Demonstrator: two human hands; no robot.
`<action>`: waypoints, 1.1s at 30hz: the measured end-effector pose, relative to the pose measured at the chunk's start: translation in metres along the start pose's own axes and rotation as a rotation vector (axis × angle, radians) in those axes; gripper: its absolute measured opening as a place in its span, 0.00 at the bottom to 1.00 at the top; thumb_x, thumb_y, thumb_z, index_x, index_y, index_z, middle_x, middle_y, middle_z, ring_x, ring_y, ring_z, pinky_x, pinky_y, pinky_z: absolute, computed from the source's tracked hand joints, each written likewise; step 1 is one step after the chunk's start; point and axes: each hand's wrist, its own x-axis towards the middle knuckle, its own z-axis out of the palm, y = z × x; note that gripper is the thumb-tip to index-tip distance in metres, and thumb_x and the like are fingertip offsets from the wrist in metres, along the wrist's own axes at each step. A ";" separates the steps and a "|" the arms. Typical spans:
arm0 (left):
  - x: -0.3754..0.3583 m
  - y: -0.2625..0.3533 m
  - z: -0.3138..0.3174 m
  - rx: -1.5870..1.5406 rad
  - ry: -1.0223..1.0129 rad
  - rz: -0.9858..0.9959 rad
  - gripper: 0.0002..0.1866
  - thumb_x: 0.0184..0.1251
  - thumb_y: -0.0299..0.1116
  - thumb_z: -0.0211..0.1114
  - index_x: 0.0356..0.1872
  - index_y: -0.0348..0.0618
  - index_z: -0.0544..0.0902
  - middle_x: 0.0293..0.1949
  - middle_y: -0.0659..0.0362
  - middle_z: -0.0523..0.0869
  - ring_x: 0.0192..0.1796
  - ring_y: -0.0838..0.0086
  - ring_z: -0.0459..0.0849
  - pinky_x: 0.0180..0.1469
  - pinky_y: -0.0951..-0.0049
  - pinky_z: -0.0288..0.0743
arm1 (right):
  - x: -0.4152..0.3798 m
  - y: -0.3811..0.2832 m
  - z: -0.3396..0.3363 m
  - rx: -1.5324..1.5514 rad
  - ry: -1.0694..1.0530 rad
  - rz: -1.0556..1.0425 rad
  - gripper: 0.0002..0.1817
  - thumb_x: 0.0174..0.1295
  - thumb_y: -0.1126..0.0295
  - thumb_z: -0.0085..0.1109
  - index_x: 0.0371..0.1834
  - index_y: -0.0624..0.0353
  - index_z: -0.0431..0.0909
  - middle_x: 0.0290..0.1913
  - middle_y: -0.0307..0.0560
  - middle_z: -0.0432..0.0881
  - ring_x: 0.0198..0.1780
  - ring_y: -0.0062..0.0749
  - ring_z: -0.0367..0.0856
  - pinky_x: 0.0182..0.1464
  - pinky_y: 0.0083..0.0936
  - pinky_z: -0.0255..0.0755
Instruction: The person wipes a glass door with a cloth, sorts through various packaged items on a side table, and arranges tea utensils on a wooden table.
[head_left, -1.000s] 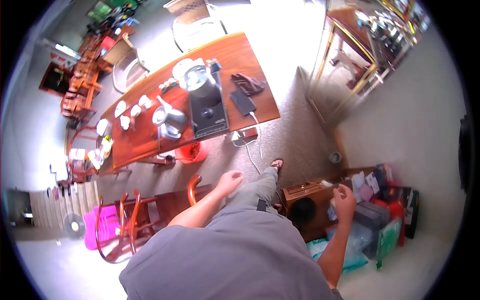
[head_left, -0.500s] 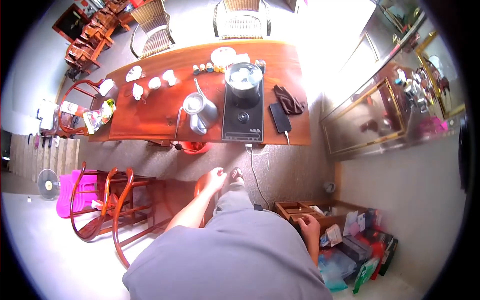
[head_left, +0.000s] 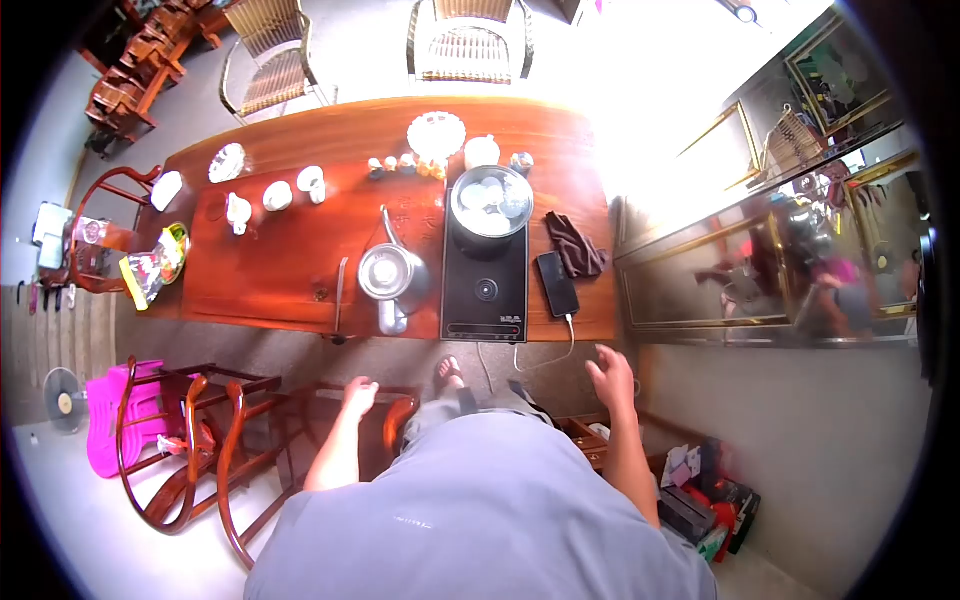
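My left hand [head_left: 362, 396] hangs in the air beside a wooden chair [head_left: 400, 425], short of the table's front edge. Nothing shows in it, and its fingers are loosely extended. My right hand [head_left: 612, 380] is also empty, thumb and fingers apart, below the table's right corner. Nearest to it on the tabletop are a black phone [head_left: 557, 284] on a white cable and a dark brown cloth [head_left: 574, 246]. Left of the phone is a black cooktop [head_left: 486, 310] with a steel pot [head_left: 491, 203] on it. A metal kettle [head_left: 393, 277] stands farther left.
White cups [head_left: 277, 196] and small bottles [head_left: 407, 165] stand on the wooden table [head_left: 270, 265]. Wooden chairs [head_left: 235, 450] and pink stools [head_left: 125, 420] are on my left. A low drawer unit [head_left: 585, 440] and a glass-fronted cabinet [head_left: 705, 285] lie to the right.
My body has come more upright and nearer the table. My right hand has moved up and forward from beside the drawer unit; my left hand has shifted left and lower in view.
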 end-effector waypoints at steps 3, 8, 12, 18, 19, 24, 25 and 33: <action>-0.001 -0.034 0.006 -0.104 0.043 -0.055 0.28 0.67 0.40 0.70 0.62 0.32 0.79 0.54 0.45 0.88 0.58 0.60 0.86 0.62 0.64 0.78 | 0.067 -0.003 0.005 -0.099 0.064 -0.136 0.24 0.58 0.61 0.70 0.59 0.51 0.83 0.54 0.56 0.83 0.55 0.52 0.82 0.57 0.41 0.77; -0.070 -0.012 0.000 -0.111 0.041 -0.202 0.27 0.67 0.39 0.70 0.62 0.33 0.80 0.54 0.46 0.88 0.57 0.64 0.87 0.62 0.66 0.78 | 0.170 -0.015 0.014 -0.125 0.047 -0.114 0.22 0.61 0.62 0.69 0.60 0.47 0.83 0.58 0.55 0.81 0.58 0.51 0.81 0.61 0.40 0.76; -0.113 -0.057 0.013 -0.029 0.142 -0.191 0.28 0.63 0.43 0.70 0.60 0.34 0.82 0.52 0.44 0.89 0.57 0.61 0.88 0.61 0.64 0.80 | 0.239 -0.039 0.036 -0.079 -0.074 -0.048 0.25 0.61 0.62 0.68 0.64 0.44 0.81 0.62 0.54 0.78 0.59 0.52 0.81 0.61 0.42 0.76; -0.167 -0.051 0.035 -0.070 0.102 -0.317 0.29 0.63 0.45 0.67 0.61 0.36 0.81 0.51 0.45 0.89 0.56 0.57 0.87 0.60 0.63 0.79 | 0.292 -0.017 0.091 -0.294 -0.059 -0.027 0.27 0.59 0.60 0.70 0.64 0.37 0.80 0.59 0.54 0.79 0.59 0.52 0.82 0.61 0.44 0.77; -0.172 -0.056 0.038 -0.063 0.036 -0.314 0.29 0.63 0.46 0.67 0.60 0.36 0.82 0.52 0.45 0.89 0.55 0.56 0.88 0.59 0.61 0.79 | 0.294 -0.023 0.092 -0.267 -0.052 0.044 0.26 0.60 0.61 0.70 0.64 0.38 0.81 0.59 0.53 0.79 0.58 0.53 0.82 0.60 0.44 0.77; -0.176 -0.076 0.070 -0.288 0.051 -0.229 0.23 0.69 0.45 0.63 0.55 0.38 0.84 0.51 0.45 0.88 0.52 0.52 0.87 0.55 0.56 0.78 | 0.342 0.006 0.119 0.014 -0.068 0.115 0.21 0.63 0.61 0.66 0.60 0.48 0.84 0.55 0.54 0.86 0.55 0.48 0.85 0.59 0.40 0.77; -0.171 -0.083 0.072 -0.380 0.076 -0.214 0.22 0.70 0.45 0.62 0.55 0.39 0.84 0.50 0.45 0.88 0.51 0.51 0.87 0.54 0.55 0.77 | 0.354 0.018 0.125 0.136 -0.077 0.126 0.21 0.64 0.61 0.66 0.60 0.52 0.84 0.55 0.54 0.87 0.54 0.46 0.86 0.59 0.38 0.77; -0.134 -0.009 -0.059 -0.050 0.088 -0.191 0.18 0.68 0.42 0.66 0.50 0.40 0.86 0.47 0.42 0.88 0.50 0.49 0.87 0.52 0.56 0.79 | 0.340 0.011 0.077 1.444 -0.070 0.403 0.23 0.76 0.54 0.53 0.63 0.60 0.78 0.52 0.47 0.85 0.48 0.39 0.84 0.50 0.36 0.81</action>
